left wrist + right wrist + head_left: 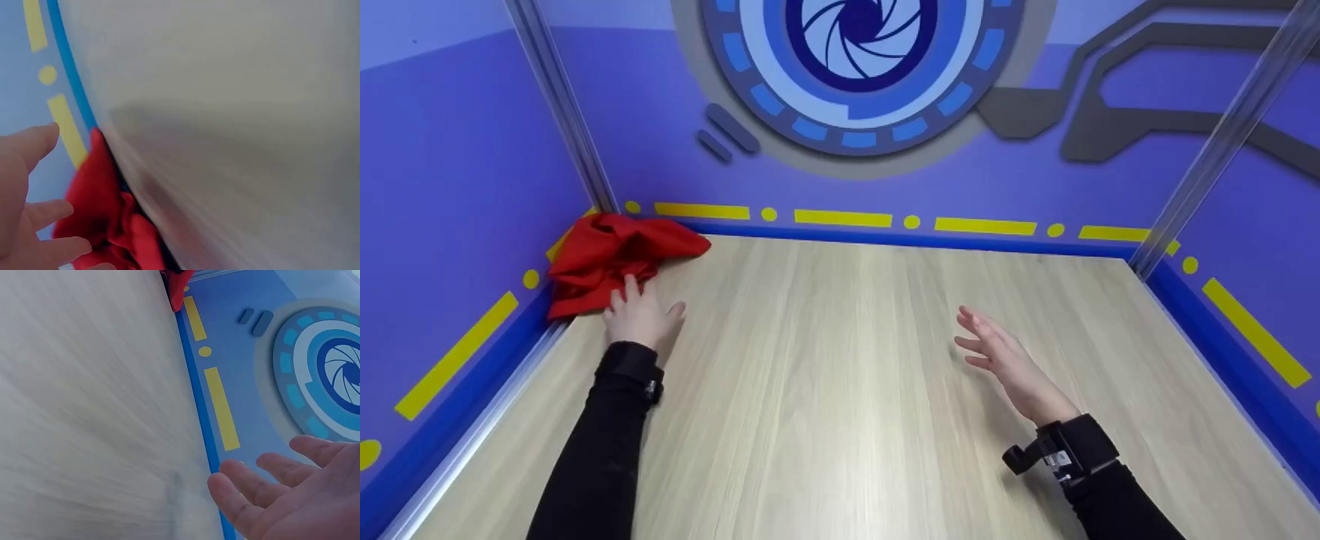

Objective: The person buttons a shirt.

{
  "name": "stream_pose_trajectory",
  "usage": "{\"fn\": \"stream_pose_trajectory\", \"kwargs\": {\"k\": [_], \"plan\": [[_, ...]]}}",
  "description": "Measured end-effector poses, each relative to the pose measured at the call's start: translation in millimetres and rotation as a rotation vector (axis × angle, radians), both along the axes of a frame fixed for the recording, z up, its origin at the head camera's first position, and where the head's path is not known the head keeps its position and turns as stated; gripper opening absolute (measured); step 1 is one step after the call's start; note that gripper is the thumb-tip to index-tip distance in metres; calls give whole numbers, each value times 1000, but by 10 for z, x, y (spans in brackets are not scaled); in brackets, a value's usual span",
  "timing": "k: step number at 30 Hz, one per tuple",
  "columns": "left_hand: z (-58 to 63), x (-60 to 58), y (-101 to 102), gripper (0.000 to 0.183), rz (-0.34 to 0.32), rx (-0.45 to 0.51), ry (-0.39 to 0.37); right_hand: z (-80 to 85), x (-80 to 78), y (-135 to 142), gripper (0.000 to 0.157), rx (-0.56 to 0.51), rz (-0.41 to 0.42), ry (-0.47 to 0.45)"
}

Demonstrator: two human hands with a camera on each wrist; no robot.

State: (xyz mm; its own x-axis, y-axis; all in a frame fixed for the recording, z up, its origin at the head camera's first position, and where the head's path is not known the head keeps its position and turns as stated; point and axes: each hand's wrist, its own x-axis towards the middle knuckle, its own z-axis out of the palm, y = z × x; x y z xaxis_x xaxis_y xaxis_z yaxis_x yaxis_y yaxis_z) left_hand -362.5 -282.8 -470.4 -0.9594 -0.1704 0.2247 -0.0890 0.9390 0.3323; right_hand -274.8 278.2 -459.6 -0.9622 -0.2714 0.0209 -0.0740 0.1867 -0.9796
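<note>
A crumpled red cloth (611, 259) lies heaped in the back left corner of the table. My left hand (639, 315) is at its near edge, fingers spread toward it and thumb out to the right. In the left wrist view the fingertips overlap the red folds (104, 208), with no cloth gripped between thumb and fingers. Over the right half of the table is my right hand (1005, 364), fingers extended and holding nothing. The right wrist view shows its fingers (247, 495) loosely straight, with a corner of the cloth (178, 287) far off at the top.
The wood-grain table (840, 390) is bounded by purple-blue walls (450, 180) with yellow dashes along the bottom. Metal posts (566, 112) stand in the two back corners. Each wrist wears a black strap, and a small black camera piece (1020, 459) sticks out from the right one.
</note>
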Motion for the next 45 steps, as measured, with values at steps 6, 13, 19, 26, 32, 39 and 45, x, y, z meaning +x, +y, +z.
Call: {"fn": "stream_pose_trajectory", "kwargs": {"k": [6, 13, 19, 26, 32, 39, 45], "plan": [[7, -64, -190, 82, -16, 50, -224, -7, 4, 0, 61, -27, 18, -10], [51, -93, -247, 90, -36, 73, -373, -2, 3, 1, 62, -68, 29, -18], [107, -52, -213, 76, 0, 44, -407, 0, -7, 12, 61, -57, 29, -27], [175, -14, 36, 70, -37, -13, -389, -4, -13, 16, 63, -19, 28, -31], [153, 26, 366, 56, -44, -41, -317, -14, -14, -16, 63, -27, 17, -44], [106, 65, 955, 26, -256, -34, -154, -35, 6, -76, 66, -64, -9, -125], [112, 133, 1346, 70, -425, 30, -229, -67, 30, -128, 68, -137, -37, -241]]}}
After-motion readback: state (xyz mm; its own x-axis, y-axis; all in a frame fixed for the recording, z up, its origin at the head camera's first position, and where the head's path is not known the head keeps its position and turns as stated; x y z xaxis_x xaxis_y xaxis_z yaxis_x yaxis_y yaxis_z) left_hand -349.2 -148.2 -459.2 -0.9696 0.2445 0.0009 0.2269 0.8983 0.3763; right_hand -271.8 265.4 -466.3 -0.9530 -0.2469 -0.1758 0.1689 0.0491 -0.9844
